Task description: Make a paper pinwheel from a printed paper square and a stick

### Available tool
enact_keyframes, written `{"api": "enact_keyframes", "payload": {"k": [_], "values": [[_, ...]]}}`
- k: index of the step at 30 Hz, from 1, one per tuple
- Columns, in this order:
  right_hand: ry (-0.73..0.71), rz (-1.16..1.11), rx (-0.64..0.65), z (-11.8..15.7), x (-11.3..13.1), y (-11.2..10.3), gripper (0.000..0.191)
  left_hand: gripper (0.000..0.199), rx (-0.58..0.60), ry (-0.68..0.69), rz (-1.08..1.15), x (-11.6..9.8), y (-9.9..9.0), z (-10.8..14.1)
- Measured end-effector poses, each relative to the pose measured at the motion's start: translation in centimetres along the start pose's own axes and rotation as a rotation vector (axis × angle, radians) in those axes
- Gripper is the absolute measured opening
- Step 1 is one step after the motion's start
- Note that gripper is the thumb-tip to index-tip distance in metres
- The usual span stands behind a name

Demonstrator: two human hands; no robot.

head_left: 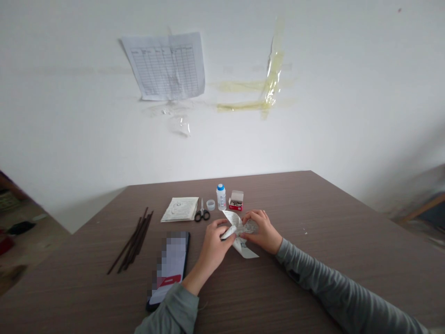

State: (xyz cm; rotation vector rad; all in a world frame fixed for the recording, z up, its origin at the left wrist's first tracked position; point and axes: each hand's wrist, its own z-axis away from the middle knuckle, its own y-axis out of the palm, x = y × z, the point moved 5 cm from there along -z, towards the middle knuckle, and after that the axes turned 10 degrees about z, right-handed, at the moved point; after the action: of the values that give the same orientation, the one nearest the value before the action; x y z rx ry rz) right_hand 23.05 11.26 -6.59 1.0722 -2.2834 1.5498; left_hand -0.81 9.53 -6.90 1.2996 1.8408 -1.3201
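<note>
A printed sheet of paper (246, 251), cut or folded into pointed flaps, lies between my two hands near the middle of the table. My left hand (216, 241) pinches a curled flap on its left side. On the right side, the fingers of my right hand (260, 230) close on another part of the paper. Just beyond the paper stand a white bottle with a blue cap (221, 197) and an open red box of small metal pieces (236, 202). A small clear cup (210, 204) and black-handled scissors (202, 214) are left of the bottle.
On the brown table (330, 222), a stack of printed paper (181, 209) lies left of the scissors. Several dark sticks (134, 243) are farther left. A phone (170, 269) lies beside my left forearm. A printed table sheet (168, 67) and yellowed tape (273, 83) are on the wall.
</note>
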Motion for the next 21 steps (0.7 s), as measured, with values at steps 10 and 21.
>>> {"api": "enact_keyframes", "payload": {"k": [10, 21], "values": [[0.024, -0.069, 0.119, 0.01, -0.22, 0.55, 0.069, 0.008, 0.039, -0.043, -0.017, -0.05, -0.01, -0.04], [0.031, -0.03, 0.119, -0.09, -0.04, 0.58, 0.063, 0.017, 0.008, -0.059, -0.09, -0.2, 0.73, 0.15]]}}
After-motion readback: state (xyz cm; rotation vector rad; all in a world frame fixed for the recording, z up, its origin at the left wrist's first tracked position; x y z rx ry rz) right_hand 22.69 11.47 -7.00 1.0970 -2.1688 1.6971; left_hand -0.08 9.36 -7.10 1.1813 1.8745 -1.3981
